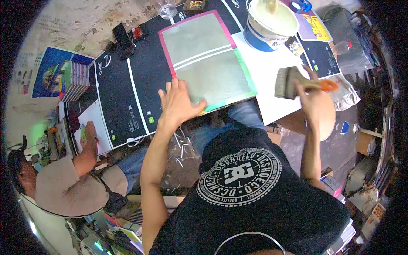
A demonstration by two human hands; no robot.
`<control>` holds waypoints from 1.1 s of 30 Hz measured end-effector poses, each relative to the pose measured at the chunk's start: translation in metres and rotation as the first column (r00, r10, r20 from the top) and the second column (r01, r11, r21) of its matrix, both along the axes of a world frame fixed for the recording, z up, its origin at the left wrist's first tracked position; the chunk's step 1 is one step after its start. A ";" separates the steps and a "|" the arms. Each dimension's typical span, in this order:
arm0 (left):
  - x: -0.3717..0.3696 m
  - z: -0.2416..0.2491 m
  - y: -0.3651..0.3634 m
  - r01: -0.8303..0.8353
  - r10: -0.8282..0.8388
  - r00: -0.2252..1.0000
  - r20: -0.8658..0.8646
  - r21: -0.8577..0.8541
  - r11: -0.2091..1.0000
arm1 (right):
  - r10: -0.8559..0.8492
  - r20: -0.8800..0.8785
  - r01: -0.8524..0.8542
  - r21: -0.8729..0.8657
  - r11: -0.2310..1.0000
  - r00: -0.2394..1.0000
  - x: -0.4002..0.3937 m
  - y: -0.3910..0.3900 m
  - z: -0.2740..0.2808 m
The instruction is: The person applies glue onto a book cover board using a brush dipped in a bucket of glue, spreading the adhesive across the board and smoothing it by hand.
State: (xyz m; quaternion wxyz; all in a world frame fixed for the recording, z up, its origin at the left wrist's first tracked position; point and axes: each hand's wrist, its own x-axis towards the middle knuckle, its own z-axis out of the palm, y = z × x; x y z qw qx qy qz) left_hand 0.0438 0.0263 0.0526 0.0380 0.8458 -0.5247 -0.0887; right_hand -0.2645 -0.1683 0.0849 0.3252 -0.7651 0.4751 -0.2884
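My right hand [310, 91] grips a wide paintbrush [289, 83] with an orange-ended handle, bristles pointing left above a white sheet [270, 80]. My left hand [180, 102] lies open, fingers spread, at the near left corner of a grey-green panel [212, 68]. Pink and green strips edge this panel, and two white lines cross its middle. Beyond the brush stands a white bucket [259, 36] with a blue band, holding a pale substance; a pale thing sticks up out of it.
A black-topped table [140, 72] with white stripes carries a phone [122, 35], a clear plastic container [167, 11] and a stack of books [77, 78]. At the left, another person [72, 182] holds something green over a white sheet [91, 117]. A round brown surface [325, 121] stands right.
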 end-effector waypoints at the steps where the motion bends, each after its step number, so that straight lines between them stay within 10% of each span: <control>1: -0.001 -0.002 0.003 0.010 -0.009 1.000 0.005 -0.050 0.999 | -0.058 0.099 0.053 0.050 0.997 0.993 -0.017 -0.006 0.011; 5: -0.012 0.007 0.000 0.090 -0.103 0.994 -0.032 -0.281 0.955 | -0.070 0.541 0.147 -0.101 0.984 0.838 -0.017 -0.030 0.039; 8: -0.029 0.018 -0.012 0.125 -0.143 0.987 -0.079 -0.191 0.973 | -0.107 0.286 0.112 -0.001 0.994 0.952 0.014 -0.068 0.023; 12: -0.036 -0.005 -0.019 0.137 -0.146 0.989 -0.030 -0.198 0.971 | 0.255 0.099 -0.244 -0.116 0.963 0.962 0.134 -0.065 -0.006; 16: -0.039 -0.001 -0.019 0.083 -0.108 0.981 -0.162 -0.159 0.984 | 0.651 -0.145 -0.654 -0.351 0.670 0.745 0.216 -0.093 -0.023; 23: -0.035 -0.001 -0.020 0.102 -0.118 0.982 -0.150 -0.112 0.988 | 0.355 -0.382 -0.520 -0.583 0.624 0.853 0.302 -0.204 -0.039; 30: -0.031 -0.001 -0.019 0.116 -0.138 0.972 -0.193 -0.122 0.986 | 0.392 0.071 -0.318 -0.461 0.828 0.917 0.237 -0.090 -0.019; 33: -0.030 0.004 -0.020 0.125 -0.138 0.969 -0.205 -0.076 0.989 | 0.364 -0.051 -0.357 -0.357 0.863 0.930 0.204 -0.083 -0.047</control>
